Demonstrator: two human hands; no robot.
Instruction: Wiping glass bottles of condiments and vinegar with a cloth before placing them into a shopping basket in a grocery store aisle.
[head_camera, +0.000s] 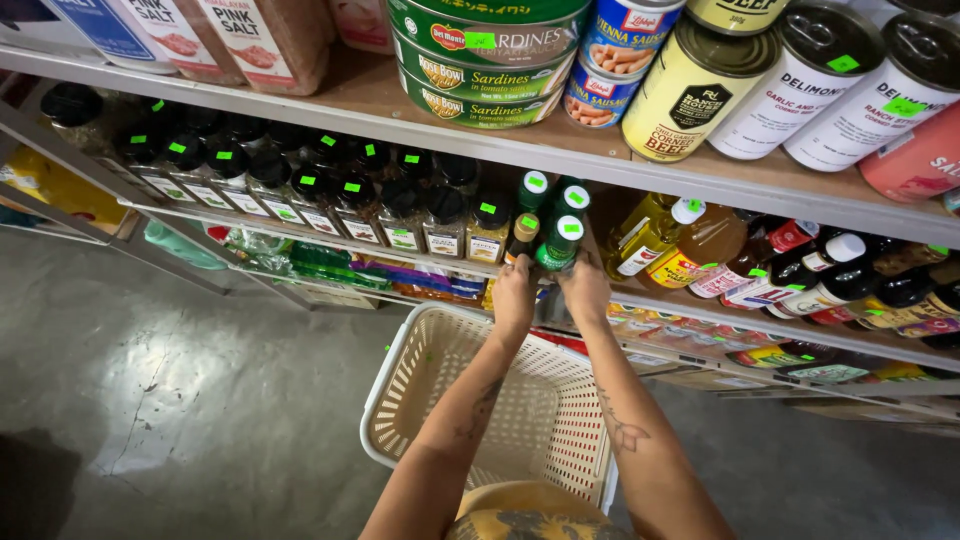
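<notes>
Single view, head-worn camera. Looks steeply down and forward along own forearms toward shelf front. Close range: left hand (513, 292) and right hand (586, 287) near frame centre, at middle shelf edge (400, 262). Top shelf (560, 160) fills upper frame, seen from above, wide-angle curve. Floor (150, 380) lower left, cream basket (400, 370) directly below. No second view.

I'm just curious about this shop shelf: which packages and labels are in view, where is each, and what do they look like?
Green-capped bottles: middle shelf, at both hands, left hand, right hand.
Spice jars: middle shelf left, black lids, green stickers.
Flat oval tins: top shelf, green, stacked.
Tall cans: top shelf right, white and yellow.
Oil bottles: middle right, golden.
Cream basket: below the hands.
</notes>
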